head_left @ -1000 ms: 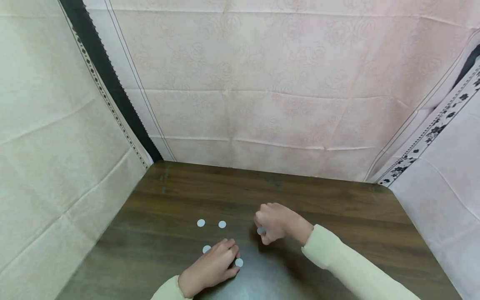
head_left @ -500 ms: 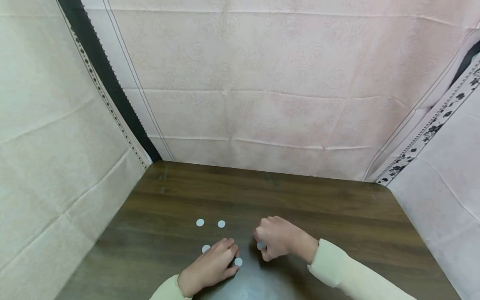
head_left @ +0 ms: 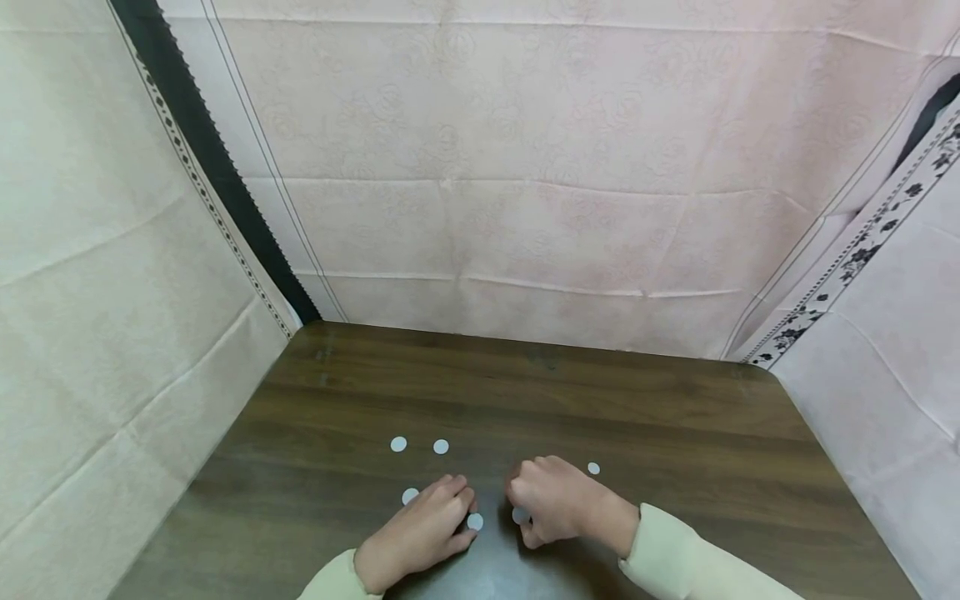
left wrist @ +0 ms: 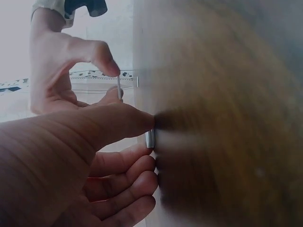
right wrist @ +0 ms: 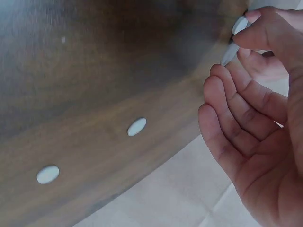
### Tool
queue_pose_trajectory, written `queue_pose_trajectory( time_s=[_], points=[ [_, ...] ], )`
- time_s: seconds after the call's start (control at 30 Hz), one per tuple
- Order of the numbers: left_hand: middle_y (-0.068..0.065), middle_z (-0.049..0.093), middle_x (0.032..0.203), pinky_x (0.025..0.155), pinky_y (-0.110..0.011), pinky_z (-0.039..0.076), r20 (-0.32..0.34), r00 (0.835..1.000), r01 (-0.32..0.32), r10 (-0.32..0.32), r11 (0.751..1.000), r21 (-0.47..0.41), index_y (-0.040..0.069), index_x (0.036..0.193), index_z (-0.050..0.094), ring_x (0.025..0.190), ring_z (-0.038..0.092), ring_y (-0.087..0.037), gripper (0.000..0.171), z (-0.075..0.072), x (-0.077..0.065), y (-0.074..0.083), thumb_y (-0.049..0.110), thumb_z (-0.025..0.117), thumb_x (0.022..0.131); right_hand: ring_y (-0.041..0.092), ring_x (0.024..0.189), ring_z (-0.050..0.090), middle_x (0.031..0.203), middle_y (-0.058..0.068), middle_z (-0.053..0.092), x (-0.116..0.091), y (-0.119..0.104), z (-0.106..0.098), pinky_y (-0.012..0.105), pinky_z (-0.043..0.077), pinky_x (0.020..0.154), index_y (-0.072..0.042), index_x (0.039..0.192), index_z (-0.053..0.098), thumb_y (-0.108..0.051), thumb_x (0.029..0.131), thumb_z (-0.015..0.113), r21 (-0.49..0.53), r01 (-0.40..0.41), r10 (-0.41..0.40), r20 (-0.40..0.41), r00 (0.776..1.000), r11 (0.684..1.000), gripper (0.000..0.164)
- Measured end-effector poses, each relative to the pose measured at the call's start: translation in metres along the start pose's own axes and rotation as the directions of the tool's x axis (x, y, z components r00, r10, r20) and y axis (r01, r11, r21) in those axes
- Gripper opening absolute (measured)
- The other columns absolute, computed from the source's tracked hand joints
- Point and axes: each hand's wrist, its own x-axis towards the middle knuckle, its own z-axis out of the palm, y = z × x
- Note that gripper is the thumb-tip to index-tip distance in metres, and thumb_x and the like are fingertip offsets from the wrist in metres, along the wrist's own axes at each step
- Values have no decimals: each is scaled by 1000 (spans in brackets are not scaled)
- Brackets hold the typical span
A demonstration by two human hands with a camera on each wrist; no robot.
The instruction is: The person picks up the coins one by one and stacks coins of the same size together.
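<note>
A small pale disc (head_left: 521, 516) is pinched, above the bench (head_left: 675, 425), by thumb and forefinger of the right hand (head_left: 557, 502); to its left, a white disc (head_left: 476, 522) is held by its edges on the bench between thumb and forefinger of the left hand (head_left: 420, 531); a third disc (head_left: 409, 496) is partly hidden beyond the left hand; two loose discs (head_left: 441, 447) are laid farther off at left; a lone disc (head_left: 594, 468) is seen on the far side of the right hand

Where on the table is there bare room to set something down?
The table looks bare along the back cloth and between the left cloth and the white discs. It is crowded around the left hand and right hand.
</note>
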Motion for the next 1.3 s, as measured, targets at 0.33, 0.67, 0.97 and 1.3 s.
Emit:
queue_pose_trajectory(
  time_s=[0.33, 0.67, 0.97, 1.3],
  points=[
    [8, 59, 90, 75, -22, 50, -6, 1000, -6, 6, 1000, 9, 14, 93, 69, 80, 50, -6, 17, -1, 1, -1, 25, 81, 92, -2, 57, 31, 64, -13, 51, -1, -4, 14, 16, 32, 48, -22, 64, 57, -23, 74, 84, 15, 2, -1, -35, 999, 1000, 29],
    [8, 58, 89, 78, -24, 51, 10, 1000, -3, 3, 1000, -4, 13, 93, 69, 79, 50, -4, 16, -1, 2, -2, 24, 81, 92, -2, 57, 32, 66, -13, 52, -2, -3, 24, 17, 34, 47, -23, 64, 56, -26, 73, 84, -18, -2, 1, -62, 998, 1000, 29],
    [8, 58, 89, 80, -25, 51, 16, 1000, -10, 11, 999, -31, 14, 93, 68, 78, 49, -3, 15, -1, 2, -2, 23, 80, 94, -3, 57, 39, 68, -11, 56, -4, -3, 26, 18, 36, 47, -23, 67, 62, -23, 80, 82, 33, -11, 13, -51, 999, 999, 24],
    [7, 60, 94, 93, -33, 55, 41, 999, -8, 10, 1000, -30, 13, 99, 69, 84, 53, -3, 18, -5, 0, -3, 25, 81, 92, -3, 60, 42, 69, -11, 57, -8, -3, 24, 15, 37, 52, -21, 67, 64, -16, 85, 81, 108, -9, 15, -46, 999, 994, 25]
  ],
)
